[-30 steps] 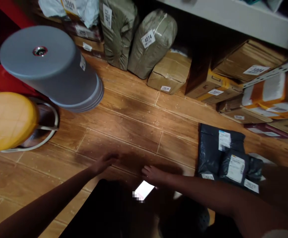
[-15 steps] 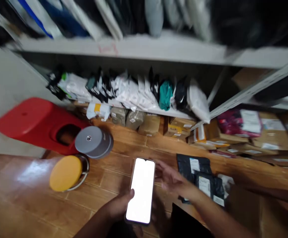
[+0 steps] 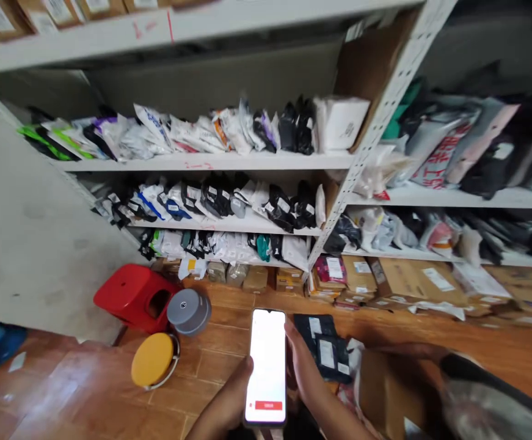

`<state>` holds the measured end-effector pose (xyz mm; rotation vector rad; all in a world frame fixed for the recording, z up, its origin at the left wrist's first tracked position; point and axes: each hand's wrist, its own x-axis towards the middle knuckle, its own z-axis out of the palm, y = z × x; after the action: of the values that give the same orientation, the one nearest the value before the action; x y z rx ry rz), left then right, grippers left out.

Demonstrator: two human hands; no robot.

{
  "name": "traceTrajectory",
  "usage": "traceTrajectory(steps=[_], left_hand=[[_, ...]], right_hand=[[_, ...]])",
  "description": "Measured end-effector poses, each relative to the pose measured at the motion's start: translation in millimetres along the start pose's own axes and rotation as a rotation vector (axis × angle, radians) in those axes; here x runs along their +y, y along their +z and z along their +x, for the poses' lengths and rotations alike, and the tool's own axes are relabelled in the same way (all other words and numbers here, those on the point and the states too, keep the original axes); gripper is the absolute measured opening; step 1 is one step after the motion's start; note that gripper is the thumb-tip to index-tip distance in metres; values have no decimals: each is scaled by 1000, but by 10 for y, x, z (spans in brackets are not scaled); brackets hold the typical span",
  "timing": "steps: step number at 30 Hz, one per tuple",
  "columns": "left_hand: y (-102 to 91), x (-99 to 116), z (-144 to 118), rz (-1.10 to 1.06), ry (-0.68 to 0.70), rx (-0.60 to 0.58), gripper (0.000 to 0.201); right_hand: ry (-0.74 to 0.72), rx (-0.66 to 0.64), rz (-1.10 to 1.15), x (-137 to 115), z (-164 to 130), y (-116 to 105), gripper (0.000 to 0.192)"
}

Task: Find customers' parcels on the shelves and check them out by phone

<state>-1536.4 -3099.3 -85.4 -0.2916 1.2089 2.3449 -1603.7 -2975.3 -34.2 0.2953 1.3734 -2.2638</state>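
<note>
Now left hand (image 3: 231, 397) grips lit phone (image 3: 267, 366), right hand (image 3: 303, 370) alongside

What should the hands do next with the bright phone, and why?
Probably tap the red button near the bottom of the phone. The left hand holds the phone from below, its screen lit, and the right hand rests along its right edge, fingers free. The black parcels lie untouched on the floor beside it.
</note>
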Motion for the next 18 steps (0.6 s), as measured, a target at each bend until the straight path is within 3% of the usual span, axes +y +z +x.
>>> traceTrajectory(steps=[5, 9, 12, 15, 18], left_hand=[[591, -18, -101, -46, -76, 5, 92], [937, -3, -165, -63, -76, 140, 82], [989, -1, -256, 44, -135, 170, 85], [896, -14, -319, 240, -170, 150, 86], [895, -84, -330, 435, -205, 19, 69]], right_hand=[[71, -14, 29, -155, -460, -345, 68], [-6, -32, 55, -154, -672, -558, 63], [-143, 11, 93, -88, -777, -601, 61], [-322, 126, 182, 54, -941, -556, 64], [-368, 221, 353, 272, -1267, -488, 61]])
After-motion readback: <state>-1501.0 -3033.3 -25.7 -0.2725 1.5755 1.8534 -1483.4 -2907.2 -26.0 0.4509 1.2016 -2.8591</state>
